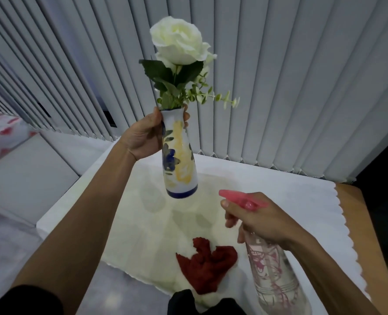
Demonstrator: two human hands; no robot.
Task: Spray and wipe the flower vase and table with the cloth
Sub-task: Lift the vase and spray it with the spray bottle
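My left hand [143, 135] grips the neck of a white flower vase [180, 160] painted with blue and yellow, and holds it in the air above the table. A white rose [179, 39] with green leaves stands in it. My right hand [256, 220] is wrapped around a clear spray bottle [272, 271] with a pink trigger head [240, 197]; the nozzle points left, toward the vase's base. A crumpled red cloth [207, 261] lies on the table [279, 185], near its front edge, below both hands.
The table carries a white cover with a scalloped edge; bare wood [365, 223] shows along its right side. Grey vertical blinds [290, 76] hang close behind it. Grey floor [25, 173] lies to the left. A dark shape [188, 303] sits at the bottom edge.
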